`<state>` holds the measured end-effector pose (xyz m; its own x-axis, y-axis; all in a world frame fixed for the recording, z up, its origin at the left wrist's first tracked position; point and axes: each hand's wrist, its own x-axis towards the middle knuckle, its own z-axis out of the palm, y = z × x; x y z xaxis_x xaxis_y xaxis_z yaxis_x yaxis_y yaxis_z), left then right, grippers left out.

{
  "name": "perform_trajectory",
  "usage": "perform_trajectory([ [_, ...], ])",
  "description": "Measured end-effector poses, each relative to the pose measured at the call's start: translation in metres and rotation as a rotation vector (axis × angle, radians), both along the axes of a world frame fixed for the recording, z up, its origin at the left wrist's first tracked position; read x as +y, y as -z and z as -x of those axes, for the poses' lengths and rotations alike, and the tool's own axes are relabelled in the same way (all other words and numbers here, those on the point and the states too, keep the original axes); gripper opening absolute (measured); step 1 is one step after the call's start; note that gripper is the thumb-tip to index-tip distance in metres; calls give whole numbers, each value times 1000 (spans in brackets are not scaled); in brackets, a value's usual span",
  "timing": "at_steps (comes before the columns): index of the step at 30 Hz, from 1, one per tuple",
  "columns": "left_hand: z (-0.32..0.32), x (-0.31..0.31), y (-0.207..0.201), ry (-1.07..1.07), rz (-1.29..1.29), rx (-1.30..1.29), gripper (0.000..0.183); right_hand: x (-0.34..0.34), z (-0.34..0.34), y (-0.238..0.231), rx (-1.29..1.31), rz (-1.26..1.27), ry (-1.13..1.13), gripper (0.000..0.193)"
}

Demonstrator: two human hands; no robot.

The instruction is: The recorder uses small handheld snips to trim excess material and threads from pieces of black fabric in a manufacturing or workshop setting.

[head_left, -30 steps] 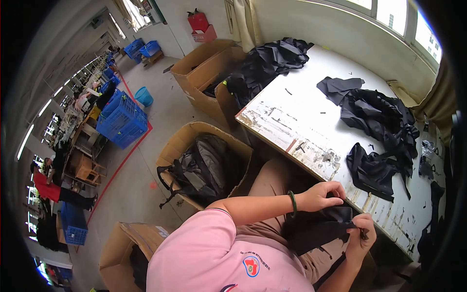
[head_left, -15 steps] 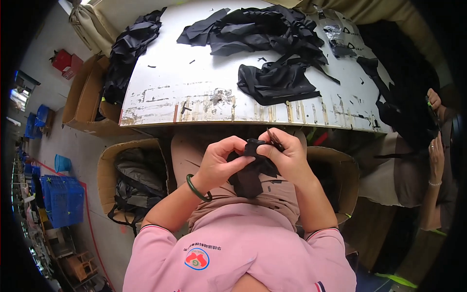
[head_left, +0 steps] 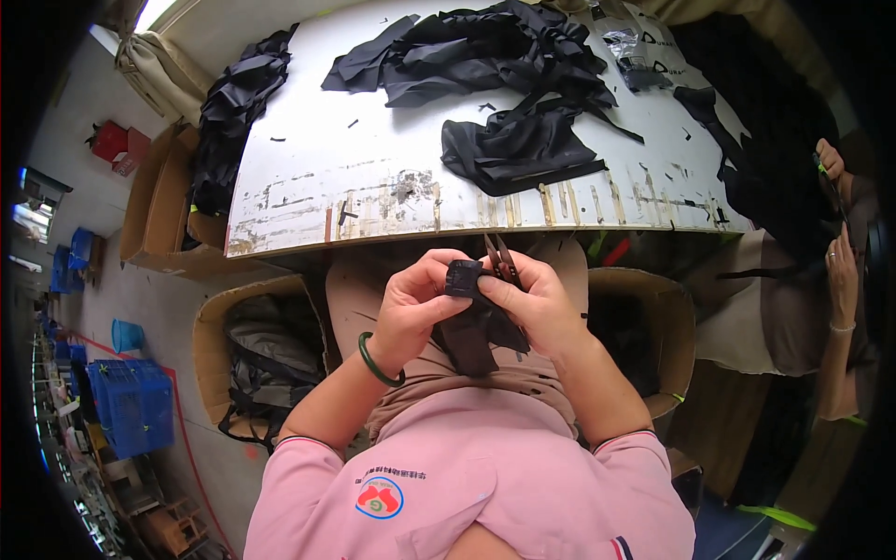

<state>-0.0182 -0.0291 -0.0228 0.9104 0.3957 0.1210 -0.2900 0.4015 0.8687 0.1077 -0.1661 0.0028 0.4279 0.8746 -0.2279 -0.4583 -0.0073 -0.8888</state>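
Observation:
Above my lap I hold a small black fabric piece (head_left: 471, 338), its upper end folded into a squarish tab and the rest hanging down. My left hand (head_left: 411, 303) pinches the tab's left side between thumb and fingers. On the other side, my right hand (head_left: 541, 303) grips the fabric with its thumb and also keeps a pair of dark thread snips (head_left: 502, 261) among its fingers. The snips' blades point up and away from me, slightly apart, beside the tab. Part of the snips is hidden by my fingers.
Ahead is a white table (head_left: 317, 177) with black fabric heaps (head_left: 495, 56), a nearer black piece (head_left: 523, 149) and scraps. Cardboard boxes (head_left: 207, 341) (head_left: 674, 322) flank my legs. At right, a co-worker's hands (head_left: 842, 280) handle black cloth. Blue crates (head_left: 135, 401) stand at left.
The folded tab has turned flatter toward view and shifted slightly left. My right hand's snips now stand more upright with their blades showing. The whole view has tilted a little.

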Motion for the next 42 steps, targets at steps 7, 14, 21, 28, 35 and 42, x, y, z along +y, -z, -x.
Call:
perform_trajectory([
  [7, -5, -6, 14, 100, 5, -101, 14, -10, -1, 19, 227, 9, 10, 13],
  [14, 0, 0, 8, 247, -19, -108, 11, -9, 1, 14, 252, 32, -76, 18],
  [21, 4, 6, 6, 27, -216, -52, 11, 6, -10, -1, -659, 16, 140, 21],
  [28, -2, -9, 25, -164, -545, -56, 15, 11, 10, -13, -957, 18, 220, 42],
  [35, -5, -6, 26, -358, -330, -134, 14, -22, 15, 5, -542, 9, 24, 30],
  [42, -6, -8, 27, -419, -334, -177, 16, -26, 31, 13, -250, 104, -32, 27],
])
